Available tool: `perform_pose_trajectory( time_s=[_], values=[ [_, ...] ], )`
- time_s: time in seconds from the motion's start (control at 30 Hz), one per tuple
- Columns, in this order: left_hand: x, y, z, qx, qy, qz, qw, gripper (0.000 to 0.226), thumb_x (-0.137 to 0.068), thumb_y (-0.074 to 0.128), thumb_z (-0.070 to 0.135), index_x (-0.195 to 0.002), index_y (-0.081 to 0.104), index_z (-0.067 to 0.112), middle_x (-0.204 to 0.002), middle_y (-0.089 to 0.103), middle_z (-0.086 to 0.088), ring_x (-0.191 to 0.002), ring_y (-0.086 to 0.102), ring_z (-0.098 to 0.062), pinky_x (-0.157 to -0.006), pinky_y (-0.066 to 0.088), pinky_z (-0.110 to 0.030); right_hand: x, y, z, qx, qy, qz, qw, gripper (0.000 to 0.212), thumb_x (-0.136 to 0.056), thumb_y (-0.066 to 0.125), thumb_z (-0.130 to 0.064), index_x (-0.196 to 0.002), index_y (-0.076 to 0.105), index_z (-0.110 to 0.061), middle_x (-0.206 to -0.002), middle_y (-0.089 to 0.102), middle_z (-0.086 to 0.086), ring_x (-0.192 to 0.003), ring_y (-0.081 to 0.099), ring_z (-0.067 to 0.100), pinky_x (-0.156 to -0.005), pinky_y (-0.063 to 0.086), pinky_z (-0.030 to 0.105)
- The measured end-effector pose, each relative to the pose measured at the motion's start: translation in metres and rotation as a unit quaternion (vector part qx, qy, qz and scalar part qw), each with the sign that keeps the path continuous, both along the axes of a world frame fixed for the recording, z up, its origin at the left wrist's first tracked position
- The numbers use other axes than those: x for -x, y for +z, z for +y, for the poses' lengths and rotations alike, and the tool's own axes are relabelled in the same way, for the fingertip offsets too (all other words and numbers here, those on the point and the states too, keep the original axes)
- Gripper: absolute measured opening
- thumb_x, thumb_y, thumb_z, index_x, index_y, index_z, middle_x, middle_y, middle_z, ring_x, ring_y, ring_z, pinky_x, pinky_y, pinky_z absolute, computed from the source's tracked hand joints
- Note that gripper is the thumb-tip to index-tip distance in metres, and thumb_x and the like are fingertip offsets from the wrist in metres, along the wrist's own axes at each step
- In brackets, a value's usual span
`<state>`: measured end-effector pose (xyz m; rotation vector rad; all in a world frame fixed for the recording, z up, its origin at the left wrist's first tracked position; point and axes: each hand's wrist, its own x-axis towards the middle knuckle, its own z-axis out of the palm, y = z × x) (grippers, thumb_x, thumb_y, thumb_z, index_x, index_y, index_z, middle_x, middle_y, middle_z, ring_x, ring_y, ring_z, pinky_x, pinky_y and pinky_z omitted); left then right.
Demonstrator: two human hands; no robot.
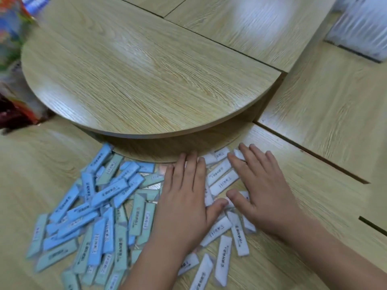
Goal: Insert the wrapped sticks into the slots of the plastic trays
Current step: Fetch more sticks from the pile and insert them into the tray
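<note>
Down on the wooden table [326, 130], seen from the head camera, both hands lie flat and palm down among loose wrapped sticks. The left hand [184, 197] is released, its fingers straight and slightly spread, pointing away from the person towards the rim of a round board [136, 76] that sits raised above the tabletop. It grasps nothing; it rests on the sticks beneath it. The right hand [263, 191] is likewise released, with straight fingers splayed over the far end of the white sticks [224, 182], its fingertips touching several of them. The two thumbs lie close together, tips nearly meeting, with a few white sticks showing in the space between the hands.

More white sticks lie scattered near the person, below and between the wrists, some overlapping, each with dark printed text along its length. Left of the left hand spreads a much larger heap of blue and green sticks [109, 193], piled across one another at many angles and reaching up to the shadowed edge under the round board. All the sticks lie loose on the table.

At the far right corner stands a pale ribbed object [362, 28], too blurred to identify. At the far left edge a colourful bag [12, 49] appears, also blurred. Dark seams run between the table's panels on the right.
</note>
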<state>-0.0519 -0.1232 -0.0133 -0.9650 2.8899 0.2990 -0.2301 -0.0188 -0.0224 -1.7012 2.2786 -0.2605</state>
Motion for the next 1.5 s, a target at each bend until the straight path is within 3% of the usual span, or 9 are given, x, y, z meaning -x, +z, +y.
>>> perform_pose_trajectory(
  time_s=[0.3, 0.53, 0.73, 0.93, 1.03, 1.17, 1.27, 1.37, 1.5],
  values=[
    [-0.057, 0.011, 0.006, -0.003, 0.040, -0.003, 0.999, 0.075, -0.097, 0.010, 0.070, -0.159, 0.016, 0.027, -0.167, 0.006, -0.003, -0.154, -0.004, -0.027, -0.119, 0.002, -0.049, -0.042, 0.003, 0.008, 0.007, -0.021, -0.041, 0.999, 0.080, -0.092, 0.011, -0.075, -0.157, 0.017, -0.030, -0.166, 0.006, -0.001, -0.153, -0.001, 0.018, -0.122, 0.003, 0.046],
    [-0.162, 0.028, -0.041, 0.000, 0.297, 0.033, 0.954, 0.084, -0.080, 0.036, 0.070, -0.153, 0.028, 0.029, -0.162, 0.018, -0.014, -0.150, 0.010, -0.039, -0.114, 0.016, -0.067, -0.052, 0.004, 0.026, 0.011, -0.042, -0.060, 0.997, 0.087, -0.086, 0.021, -0.081, -0.157, 0.015, -0.032, -0.166, 0.006, 0.003, -0.153, 0.003, 0.023, -0.122, 0.003, 0.043],
    [-0.101, 0.021, 0.046, -0.046, 0.152, 0.086, 0.984, 0.102, -0.076, 0.030, 0.089, -0.155, 0.025, 0.024, -0.165, 0.015, -0.014, -0.152, 0.007, -0.038, -0.116, 0.013, -0.061, -0.069, 0.001, 0.025, 0.029, -0.066, -0.055, 0.996, 0.090, -0.084, 0.022, -0.084, -0.155, 0.020, -0.029, -0.166, 0.011, 0.008, -0.153, 0.006, 0.028, -0.122, 0.005, 0.047],
    [-0.050, -0.011, 0.102, 0.037, 0.119, 0.038, 0.991, 0.112, -0.058, 0.073, 0.080, -0.147, 0.041, 0.020, -0.157, 0.035, -0.018, -0.145, 0.029, -0.042, -0.109, 0.029, -0.069, -0.063, 0.003, 0.012, 0.063, -0.083, -0.067, 0.992, 0.080, -0.086, 0.033, -0.067, -0.155, 0.029, -0.026, -0.164, 0.019, 0.006, -0.150, 0.018, 0.026, -0.119, 0.016, 0.050],
    [-0.052, -0.018, 0.105, 0.048, 0.102, 0.035, 0.993, 0.116, -0.056, 0.054, 0.093, -0.146, 0.043, 0.021, -0.157, 0.034, -0.020, -0.146, 0.026, -0.042, -0.111, 0.021, -0.069, -0.062, 0.003, 0.010, 0.075, -0.059, -0.071, 0.993, 0.072, -0.091, 0.033, -0.059, -0.153, 0.034, -0.023, -0.162, 0.024, 0.004, -0.148, 0.023, 0.026, -0.116, 0.022, 0.053],
    [-0.064, -0.019, 0.086, 0.087, 0.121, 0.059, 0.987, 0.116, -0.052, 0.062, 0.080, -0.147, 0.040, 0.018, -0.156, 0.033, -0.022, -0.146, 0.021, -0.046, -0.112, 0.018, -0.069, -0.070, 0.003, 0.015, 0.091, -0.058, -0.078, 0.991, 0.066, -0.093, 0.035, -0.055, -0.150, 0.040, -0.023, -0.159, 0.030, 0.003, -0.145, 0.029, 0.027, -0.113, 0.028, 0.052],
    [-0.073, -0.017, 0.072, 0.095, 0.121, 0.076, 0.985, 0.109, -0.059, 0.063, 0.079, -0.146, 0.041, 0.018, -0.155, 0.036, -0.022, -0.146, 0.023, -0.047, -0.111, 0.022, -0.070, -0.084, 0.002, 0.015, 0.095, -0.053, -0.070, 0.992, 0.065, -0.090, 0.041, -0.054, -0.146, 0.044, -0.020, -0.157, 0.033, 0.005, -0.142, 0.033, 0.029, -0.113, 0.029, 0.050],
    [-0.091, -0.005, 0.061, 0.110, 0.112, 0.112, 0.981, 0.102, -0.072, 0.044, 0.089, -0.146, 0.041, 0.019, -0.155, 0.036, -0.021, -0.146, 0.023, -0.047, -0.112, 0.021, -0.069, -0.092, 0.001, 0.012, 0.097, -0.062, -0.074, 0.991, 0.066, -0.090, 0.042, -0.053, -0.147, 0.042, -0.020, -0.159, 0.030, 0.009, -0.142, 0.032, 0.030, -0.114, 0.023, 0.047],
    [-0.166, 0.019, 0.009, 0.146, 0.274, 0.157, 0.938, 0.087, -0.087, 0.030, 0.076, -0.139, 0.049, 0.008, -0.150, 0.039, -0.028, -0.141, 0.029, -0.051, -0.110, 0.023, -0.069, -0.091, 0.001, 0.015, 0.079, -0.074, -0.061, 0.992, 0.074, -0.087, 0.042, -0.058, -0.151, 0.034, -0.023, -0.163, 0.021, 0.009, -0.148, 0.021, 0.029, -0.115, 0.013, 0.038]
  ],
)
